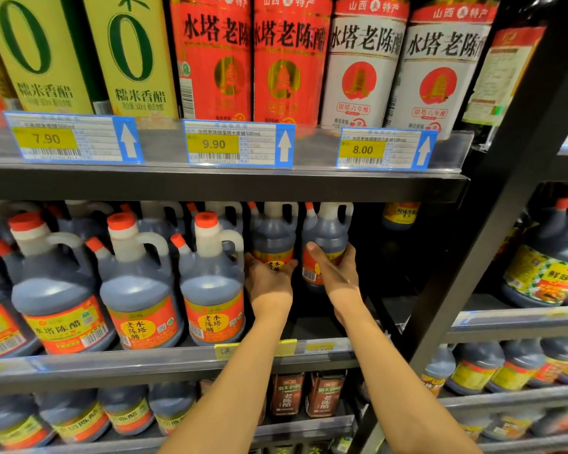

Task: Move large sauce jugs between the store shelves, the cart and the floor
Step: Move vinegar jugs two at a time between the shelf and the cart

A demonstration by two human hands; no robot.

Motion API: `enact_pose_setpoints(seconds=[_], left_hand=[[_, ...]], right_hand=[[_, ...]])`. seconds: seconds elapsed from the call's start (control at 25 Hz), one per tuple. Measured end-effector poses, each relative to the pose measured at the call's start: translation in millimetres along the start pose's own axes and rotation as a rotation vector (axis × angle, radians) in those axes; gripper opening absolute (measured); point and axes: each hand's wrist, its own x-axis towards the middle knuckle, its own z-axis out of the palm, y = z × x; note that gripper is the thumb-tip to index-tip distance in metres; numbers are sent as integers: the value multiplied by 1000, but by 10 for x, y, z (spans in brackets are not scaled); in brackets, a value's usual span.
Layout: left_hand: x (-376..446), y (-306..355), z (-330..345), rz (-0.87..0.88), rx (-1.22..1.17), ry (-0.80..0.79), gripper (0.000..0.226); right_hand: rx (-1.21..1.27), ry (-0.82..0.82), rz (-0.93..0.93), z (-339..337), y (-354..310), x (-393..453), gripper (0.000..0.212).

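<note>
Three dark jugs (212,280) with red caps are lined up at the shelf (177,358) front, left of the fingers. The left hand (269,280) is wrapped around the bottom of a jug (274,239) set deeper in. Just to the right, a second jug (328,237) is gripped by the right hand (338,270), with the thumb on its label and the fingers curled behind. The two jugs are side by side. Right of the fingers, a dark gap is seen.
</note>
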Motion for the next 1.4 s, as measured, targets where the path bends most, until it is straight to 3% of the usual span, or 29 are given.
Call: enact_pose_setpoints(seconds=[0.92, 1.16, 1.24, 1.4], left_hand=[[-53, 28, -36, -7, -14, -17, 98], [-159, 62, -99, 9, -27, -32, 80], [-192, 69, -122, 8, 3, -42, 73], [-276, 98, -171, 46, 81, -35, 49]], right_hand=[[2, -18, -18, -3, -20, -34, 78], [29, -27, 12, 1, -8, -45, 90], [21, -49, 9, -37, -25, -86, 85], [-209, -70, -79, -151, -18, -200, 79]])
